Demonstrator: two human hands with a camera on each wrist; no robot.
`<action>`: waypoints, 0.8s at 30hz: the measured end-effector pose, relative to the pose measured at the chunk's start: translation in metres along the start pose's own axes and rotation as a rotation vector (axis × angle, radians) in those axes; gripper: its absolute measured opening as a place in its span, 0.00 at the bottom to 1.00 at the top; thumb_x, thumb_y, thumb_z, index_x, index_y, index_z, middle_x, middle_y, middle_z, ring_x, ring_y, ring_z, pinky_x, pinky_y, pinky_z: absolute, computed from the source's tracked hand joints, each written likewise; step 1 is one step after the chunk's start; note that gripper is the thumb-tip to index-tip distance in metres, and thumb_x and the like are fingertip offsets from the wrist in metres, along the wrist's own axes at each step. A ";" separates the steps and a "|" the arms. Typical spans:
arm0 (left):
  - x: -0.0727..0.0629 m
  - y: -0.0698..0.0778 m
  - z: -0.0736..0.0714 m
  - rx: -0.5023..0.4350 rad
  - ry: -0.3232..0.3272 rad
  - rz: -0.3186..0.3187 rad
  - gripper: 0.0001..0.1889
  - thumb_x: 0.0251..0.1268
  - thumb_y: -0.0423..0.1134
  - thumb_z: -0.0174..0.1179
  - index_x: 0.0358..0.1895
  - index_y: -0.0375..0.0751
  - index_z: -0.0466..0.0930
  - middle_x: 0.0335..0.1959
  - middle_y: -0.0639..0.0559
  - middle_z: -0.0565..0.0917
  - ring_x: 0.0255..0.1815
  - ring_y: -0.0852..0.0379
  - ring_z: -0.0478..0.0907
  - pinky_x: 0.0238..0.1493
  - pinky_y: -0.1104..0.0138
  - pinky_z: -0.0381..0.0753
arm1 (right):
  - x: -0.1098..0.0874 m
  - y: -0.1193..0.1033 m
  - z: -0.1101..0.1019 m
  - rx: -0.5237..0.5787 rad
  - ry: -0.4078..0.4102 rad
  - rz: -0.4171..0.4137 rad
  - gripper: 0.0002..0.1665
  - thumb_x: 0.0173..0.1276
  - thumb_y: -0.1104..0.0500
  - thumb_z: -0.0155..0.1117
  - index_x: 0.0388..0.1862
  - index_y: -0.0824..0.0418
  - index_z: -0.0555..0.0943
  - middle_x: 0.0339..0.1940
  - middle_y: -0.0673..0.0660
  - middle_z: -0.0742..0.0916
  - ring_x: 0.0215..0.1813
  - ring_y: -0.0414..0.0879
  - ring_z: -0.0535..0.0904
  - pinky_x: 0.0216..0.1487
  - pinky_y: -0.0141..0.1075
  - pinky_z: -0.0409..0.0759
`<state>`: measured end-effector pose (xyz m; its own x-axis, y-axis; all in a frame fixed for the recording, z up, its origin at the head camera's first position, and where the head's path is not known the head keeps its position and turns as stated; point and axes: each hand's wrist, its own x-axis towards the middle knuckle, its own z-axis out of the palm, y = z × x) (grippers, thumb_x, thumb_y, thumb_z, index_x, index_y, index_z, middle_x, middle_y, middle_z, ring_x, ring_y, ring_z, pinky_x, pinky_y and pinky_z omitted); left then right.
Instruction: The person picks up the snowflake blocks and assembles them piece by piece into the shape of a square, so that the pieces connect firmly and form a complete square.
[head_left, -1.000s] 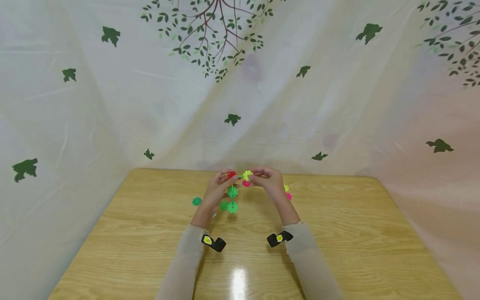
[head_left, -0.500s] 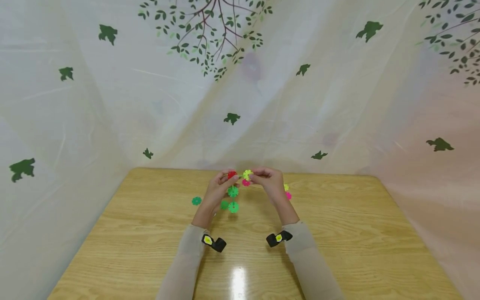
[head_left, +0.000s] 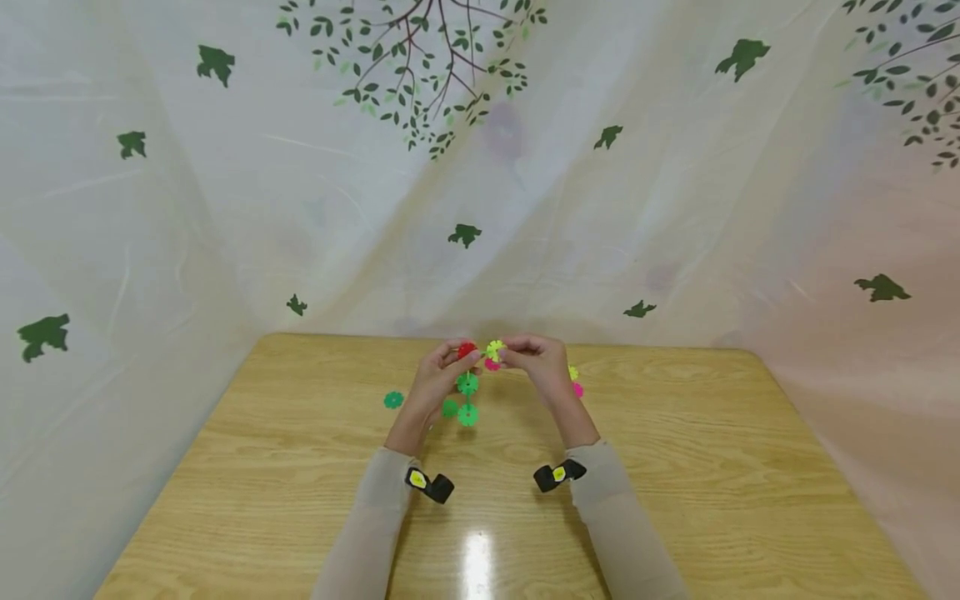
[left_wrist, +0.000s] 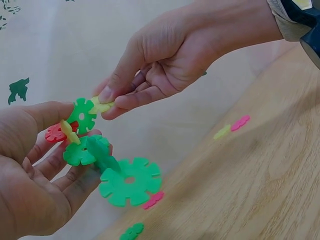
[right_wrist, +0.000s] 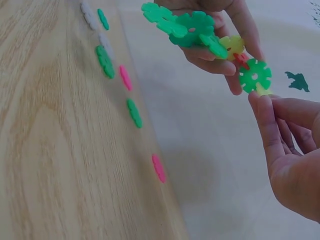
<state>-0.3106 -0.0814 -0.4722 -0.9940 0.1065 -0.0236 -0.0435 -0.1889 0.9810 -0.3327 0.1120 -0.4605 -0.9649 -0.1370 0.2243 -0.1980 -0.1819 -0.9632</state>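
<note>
Over the far part of the table, my left hand [head_left: 431, 379] holds a chain of notched plastic snowflake discs. Its thumb and fingers pinch the chain near a red disc [left_wrist: 55, 132]. A yellow disc [left_wrist: 69, 133] joins the red one to several green discs, and a large green disc [left_wrist: 130, 181] hangs at the near end. Beyond the red disc, a green disc [right_wrist: 254, 76] stands edge-on to it. Between thumb and fingertips, my right hand [head_left: 543, 367] pinches another yellow disc [head_left: 494, 348], its edge right at that green disc's rim.
Loose discs lie along the wooden table [head_left: 675, 467]: a dark green disc [head_left: 393, 400] on the left, a yellow disc [head_left: 573, 372] and a pink disc [head_left: 577, 389] beyond the right wrist, and white discs [right_wrist: 89, 15]. A printed cloth [head_left: 360, 208] hangs behind the table.
The left hand and its chain have shifted very slightly right, toward the yellow disc. The right hand keeps its pinch and stays almost in place.
</note>
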 end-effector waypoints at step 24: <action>0.000 0.002 -0.002 0.046 -0.041 -0.053 0.18 0.73 0.43 0.64 0.61 0.41 0.79 0.48 0.52 0.84 0.38 0.60 0.82 0.29 0.72 0.81 | 0.001 -0.012 -0.011 -0.207 -0.137 0.106 0.20 0.68 0.68 0.69 0.57 0.75 0.81 0.40 0.56 0.88 0.38 0.40 0.87 0.49 0.43 0.89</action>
<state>-0.3104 -0.0838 -0.4707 -0.9854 0.1555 -0.0688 -0.0904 -0.1367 0.9865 -0.3335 0.1245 -0.4504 -0.9525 -0.2777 0.1246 -0.1414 0.0412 -0.9891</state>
